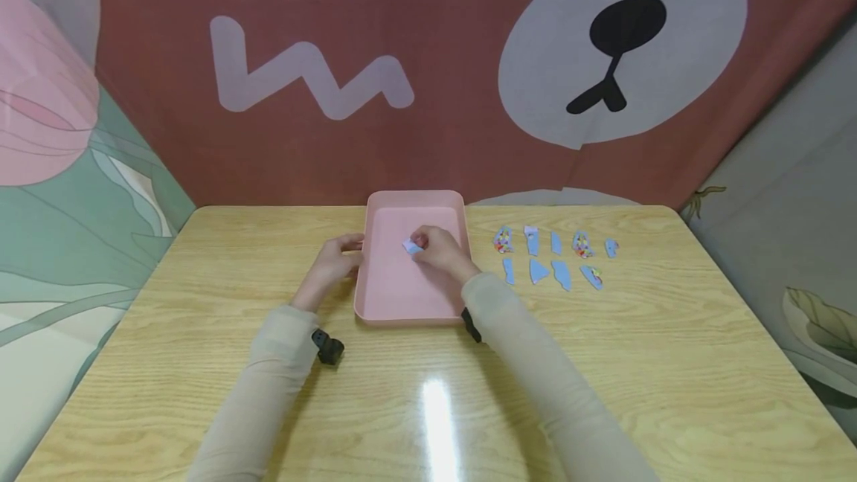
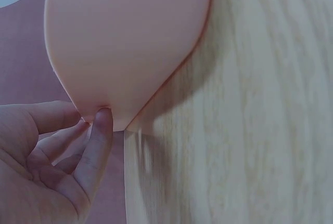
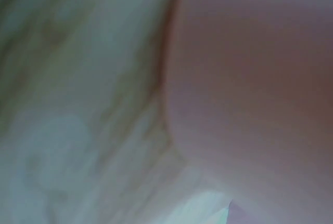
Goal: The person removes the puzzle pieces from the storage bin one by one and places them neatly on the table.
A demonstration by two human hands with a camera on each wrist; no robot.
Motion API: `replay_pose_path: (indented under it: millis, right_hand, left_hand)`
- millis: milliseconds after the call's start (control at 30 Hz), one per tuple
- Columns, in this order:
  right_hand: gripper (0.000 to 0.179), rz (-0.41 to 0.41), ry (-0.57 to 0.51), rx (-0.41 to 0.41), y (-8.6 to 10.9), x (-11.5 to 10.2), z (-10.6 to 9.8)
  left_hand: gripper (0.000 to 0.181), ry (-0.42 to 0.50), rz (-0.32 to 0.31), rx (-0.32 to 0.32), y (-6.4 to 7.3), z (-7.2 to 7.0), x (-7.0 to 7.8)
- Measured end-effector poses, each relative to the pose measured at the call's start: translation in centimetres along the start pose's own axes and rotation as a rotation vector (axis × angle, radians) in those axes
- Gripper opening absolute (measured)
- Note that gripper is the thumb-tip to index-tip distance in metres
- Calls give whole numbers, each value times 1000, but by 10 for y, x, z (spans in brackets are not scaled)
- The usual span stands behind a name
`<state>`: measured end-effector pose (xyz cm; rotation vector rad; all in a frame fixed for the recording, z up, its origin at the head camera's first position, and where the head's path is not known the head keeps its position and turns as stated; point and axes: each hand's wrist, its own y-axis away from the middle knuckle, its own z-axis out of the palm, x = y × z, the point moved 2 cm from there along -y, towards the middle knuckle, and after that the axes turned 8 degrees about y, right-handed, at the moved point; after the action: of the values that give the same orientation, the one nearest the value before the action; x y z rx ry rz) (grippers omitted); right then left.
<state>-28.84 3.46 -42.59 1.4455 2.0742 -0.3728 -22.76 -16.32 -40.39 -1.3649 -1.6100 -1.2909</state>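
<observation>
A shallow pink tray [image 1: 388, 296] lies on the table. Over its inside, my right hand [image 1: 438, 250] pinches a small blue and pale pink puzzle piece [image 1: 411, 246] between thumb and fingers. Against the tray's left outer wall rests my left hand [image 1: 338, 259]. In the left wrist view, the fingertips of that left hand [image 2: 57, 156] touch the outside of the tray [image 2: 130, 42] near its corner and rim. The right wrist view is blurred, showing the tray's side [image 3: 250, 89] but no fingers.
Right of the tray, several irregular flat pieces lie in two rows, among them a multicoloured one [image 1: 582, 245] and a plain blue one [image 1: 561, 274]. They rest on a light wooden table [image 1: 669, 363]. Behind its far edge hangs a brown printed cloth [image 1: 455, 140].
</observation>
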Motion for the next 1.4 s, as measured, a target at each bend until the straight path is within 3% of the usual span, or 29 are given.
replay_pose_path:
  millis: [500,733,933,1400]
  right_hand:
    - [47,31,-71,-13,5,-6,-4]
    - [39,69,-103,-3,7,-4,-8]
    - [31,51,-154,7,8,0,-14]
    - [34,11,-234,1,23,1,-46]
  left_hand:
    - [51,6,9,3,0,1,0]
    - [51,17,1,2,-1,1,-1]
    - [51,27,-3,-1,-1,0,-2]
    - [50,17,5,7,-1,2,-1]
